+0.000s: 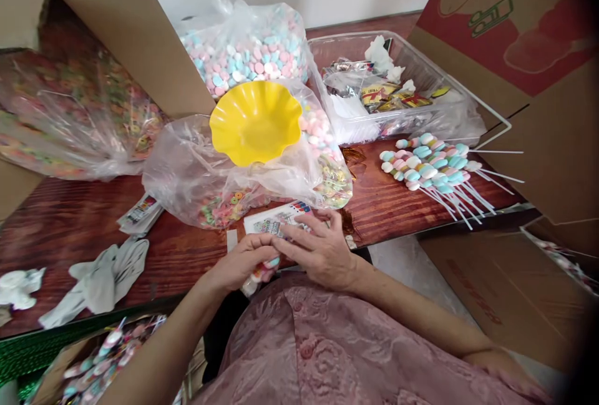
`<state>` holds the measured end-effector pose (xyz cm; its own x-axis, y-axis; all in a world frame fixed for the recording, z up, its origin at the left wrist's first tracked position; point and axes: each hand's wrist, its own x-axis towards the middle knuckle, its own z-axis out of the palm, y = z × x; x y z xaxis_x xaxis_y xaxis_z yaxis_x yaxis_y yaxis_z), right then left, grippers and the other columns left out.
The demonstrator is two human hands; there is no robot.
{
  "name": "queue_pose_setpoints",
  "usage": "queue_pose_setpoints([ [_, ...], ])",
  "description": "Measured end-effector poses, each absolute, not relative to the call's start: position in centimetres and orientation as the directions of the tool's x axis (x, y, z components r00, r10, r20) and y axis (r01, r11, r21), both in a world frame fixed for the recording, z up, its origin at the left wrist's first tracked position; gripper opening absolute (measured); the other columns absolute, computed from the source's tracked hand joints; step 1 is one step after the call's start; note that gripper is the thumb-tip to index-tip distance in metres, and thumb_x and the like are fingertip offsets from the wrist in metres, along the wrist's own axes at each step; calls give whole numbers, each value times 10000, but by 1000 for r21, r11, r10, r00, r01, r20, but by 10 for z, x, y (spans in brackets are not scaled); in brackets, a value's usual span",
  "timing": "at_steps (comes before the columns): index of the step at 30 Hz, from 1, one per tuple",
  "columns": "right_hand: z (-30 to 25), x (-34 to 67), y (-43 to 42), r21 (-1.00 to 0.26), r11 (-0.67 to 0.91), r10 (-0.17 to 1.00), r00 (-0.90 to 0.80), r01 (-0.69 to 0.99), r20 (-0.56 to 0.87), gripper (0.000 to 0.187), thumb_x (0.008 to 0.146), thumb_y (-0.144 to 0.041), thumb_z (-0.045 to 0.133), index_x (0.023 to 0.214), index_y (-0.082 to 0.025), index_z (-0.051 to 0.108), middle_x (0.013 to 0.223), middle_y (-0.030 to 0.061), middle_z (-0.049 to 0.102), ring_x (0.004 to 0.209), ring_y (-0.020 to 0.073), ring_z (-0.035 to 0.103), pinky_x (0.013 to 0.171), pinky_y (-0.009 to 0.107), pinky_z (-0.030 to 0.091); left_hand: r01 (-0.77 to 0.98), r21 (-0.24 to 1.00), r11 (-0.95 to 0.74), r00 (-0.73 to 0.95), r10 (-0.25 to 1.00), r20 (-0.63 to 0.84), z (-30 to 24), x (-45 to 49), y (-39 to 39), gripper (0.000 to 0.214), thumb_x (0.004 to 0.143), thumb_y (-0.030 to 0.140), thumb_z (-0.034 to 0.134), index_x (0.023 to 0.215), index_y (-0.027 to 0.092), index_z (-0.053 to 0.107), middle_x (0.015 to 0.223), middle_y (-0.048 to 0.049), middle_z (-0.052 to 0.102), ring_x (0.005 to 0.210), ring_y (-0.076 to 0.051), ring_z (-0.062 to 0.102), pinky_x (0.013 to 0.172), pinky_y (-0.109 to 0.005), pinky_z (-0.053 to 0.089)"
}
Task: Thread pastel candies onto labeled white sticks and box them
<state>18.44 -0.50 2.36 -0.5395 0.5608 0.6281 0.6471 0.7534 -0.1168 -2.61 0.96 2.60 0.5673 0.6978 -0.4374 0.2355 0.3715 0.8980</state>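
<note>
At the table's front edge, my left hand (246,260) is closed round a candy skewer (266,270) of small pastel pieces; most of it is hidden by the fingers. Some clear wrapping seems to show at its lower end. My right hand (325,250) is beside it with the fingers spread, their tips close to the left fingers and over a stack of printed wrappers (262,223). I see nothing held in the right hand. Finished-looking candy skewers (428,165) with white sticks lie in a pile to the right.
Behind the wrappers, a yellow scalloped bowl (256,123) rests on clear candy bags (178,168). A large bag of pastel candies (262,49) and a clear plastic bin (397,119) stand farther back. Cardboard boxes (515,99) flank the table. Grey gloves (105,277) lie at left.
</note>
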Motion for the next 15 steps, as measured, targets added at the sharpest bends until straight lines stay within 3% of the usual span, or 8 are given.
queue_pose_setpoints([
  [2,17,181,-12,-116,807,495,-558,579,666,248,972,-184,478,1145,-254,639,894,-28,703,969,172,553,912,447,274,192,792,580,653,527,-544,22,-35,6,295,776,440,623,742,160,538,549,31,500,405,-79,407,428,-213,305],
  [4,8,175,-18,-136,831,487,-585,540,648,204,947,-142,483,1005,-226,659,726,-50,644,854,150,552,897,433,299,261,757,600,675,447,-587,23,-41,1,313,773,452,637,744,152,550,553,29,505,407,-77,416,427,-209,295],
  [6,-2,167,-20,-176,812,541,-605,556,585,186,904,-113,492,839,-213,634,659,-46,606,786,155,541,860,432,316,391,821,416,635,524,-568,26,-42,-7,311,839,452,585,780,147,585,592,18,523,469,-87,453,468,-207,325],
  [8,-8,161,-21,-219,769,612,-590,601,527,185,858,-106,500,726,-204,584,638,-32,594,744,166,527,816,434,320,528,848,49,585,703,-405,30,-40,-14,298,908,398,507,800,145,622,675,-16,565,588,-111,502,552,-221,376],
  [11,-4,162,-18,-262,724,666,-550,638,503,164,849,-126,509,740,-204,604,673,-19,626,757,176,525,773,418,308,630,667,-397,581,811,-67,31,-34,-21,304,942,270,418,782,140,641,763,-56,591,690,-133,506,640,-249,396],
  [13,3,177,-15,-291,691,701,-514,662,495,157,880,-146,523,859,-220,661,807,-6,688,848,187,540,783,408,293,625,616,-479,575,816,51,27,-30,-22,306,943,225,403,756,143,630,736,-47,574,680,-129,492,639,-250,387],
  [15,10,201,-10,-309,616,755,-433,724,492,179,899,-165,553,992,-231,690,992,26,715,957,211,534,807,406,278,584,690,-428,509,855,99,23,-28,-19,314,939,237,429,699,150,611,679,-25,549,647,-117,482,619,-241,380],
])
